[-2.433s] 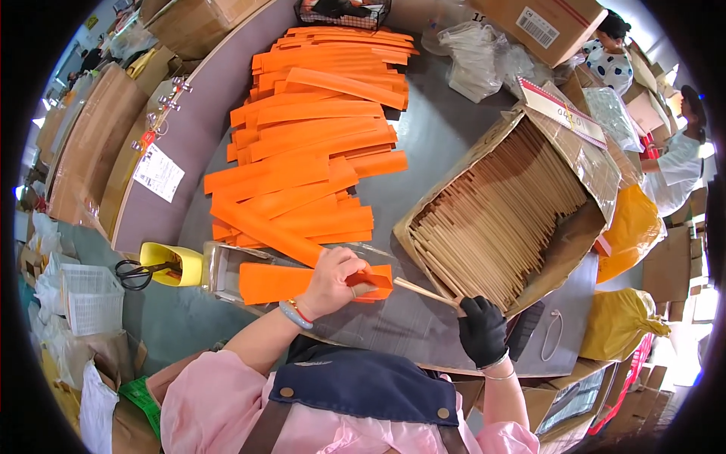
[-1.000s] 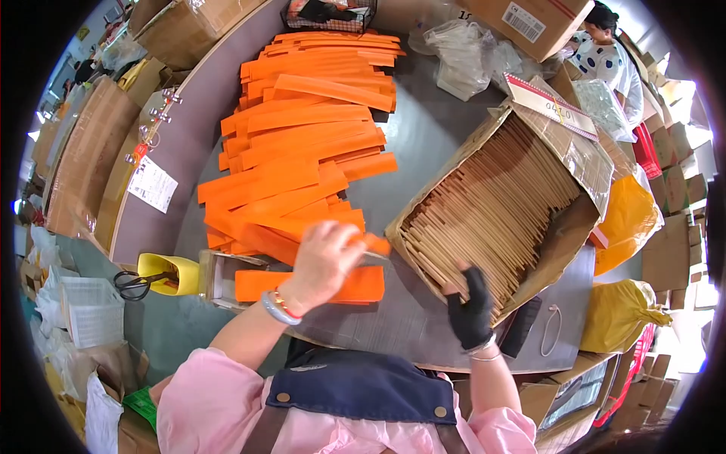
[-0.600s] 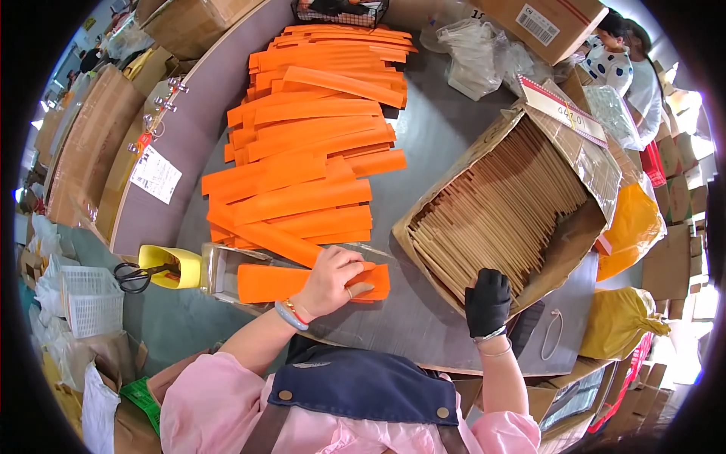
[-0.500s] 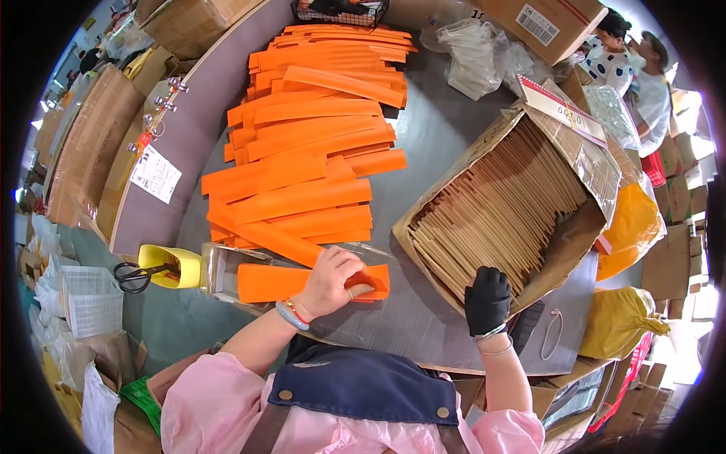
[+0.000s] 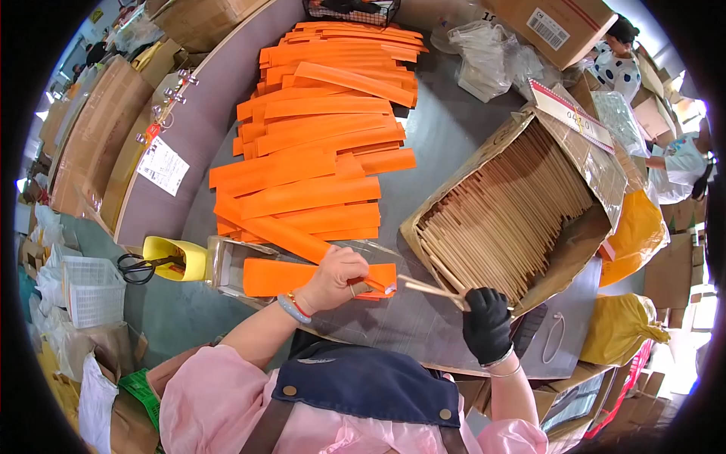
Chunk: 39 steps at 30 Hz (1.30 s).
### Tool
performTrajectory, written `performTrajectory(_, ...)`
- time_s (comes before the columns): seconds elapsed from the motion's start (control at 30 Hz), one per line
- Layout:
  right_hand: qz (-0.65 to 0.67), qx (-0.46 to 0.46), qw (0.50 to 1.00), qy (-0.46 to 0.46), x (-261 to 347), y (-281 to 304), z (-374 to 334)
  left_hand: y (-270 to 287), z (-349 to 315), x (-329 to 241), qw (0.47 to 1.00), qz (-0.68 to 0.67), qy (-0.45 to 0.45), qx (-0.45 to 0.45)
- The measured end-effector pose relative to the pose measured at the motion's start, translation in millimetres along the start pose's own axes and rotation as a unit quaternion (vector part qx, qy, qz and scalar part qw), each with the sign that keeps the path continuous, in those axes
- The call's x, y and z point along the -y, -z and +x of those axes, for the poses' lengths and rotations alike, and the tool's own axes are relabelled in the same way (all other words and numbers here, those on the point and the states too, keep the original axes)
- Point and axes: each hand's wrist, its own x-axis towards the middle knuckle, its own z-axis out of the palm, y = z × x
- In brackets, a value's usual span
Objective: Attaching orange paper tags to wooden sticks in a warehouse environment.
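My bare left hand (image 5: 338,280) is closed on the right end of a flat orange sleeve (image 5: 274,278) on the table's near side. The sleeve's end gapes slightly, with a pale inside. In a black glove, my right hand (image 5: 486,327) pinches thin wooden sticks (image 5: 425,288), whose tips point left and stop just short of that end. Close beyond the glove, a tilted cardboard box (image 5: 413,231) holds many similar sticks (image 5: 503,216) in rows. A large heap of orange sleeves (image 5: 318,163) lies beyond my left hand.
Left of the table, black scissors (image 5: 134,269) stand in a yellow holder (image 5: 198,261). Clear plastic bags (image 5: 484,64) and a carton (image 5: 556,30) sit at the back right, near a wire basket (image 5: 378,13). A raised panel (image 5: 215,87) borders the left side. Another person (image 5: 616,69) is at far right.
My right hand has drawn thin wooden sticks out of the box and brought their tips toward the orange sleeve. My left hand keeps its hold; the view has shifted slightly.
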Motion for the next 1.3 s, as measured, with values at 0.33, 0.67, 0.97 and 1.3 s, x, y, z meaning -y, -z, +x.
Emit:
performTrajectory(0.33, -0.03, 0.123, 0.992, -0.002, 21.5, -7.0, 5.4, -7.2, 16.6, -29.4, 0.996, 0.062, -0.065, 0.026)
performTrajectory(0.67, 0.362, -0.048, 0.931, 0.025, 56.1, -20.4, 20.4, 5.0, 43.2, -69.7, 0.956, 0.217, -0.187, 0.07)
performTrajectory(0.97, -0.091, -0.054, 0.991, -0.086, -35.1, -45.0, -16.7, -4.7, 5.1, -12.7, 0.99, 0.139, 0.019, -0.002)
performTrajectory(1.3, -0.039, -0.083, 0.987, -0.133, -27.8, -38.3, -13.2, -1.0, 6.9, -16.7, 0.998, 0.061, -0.008, -0.034)
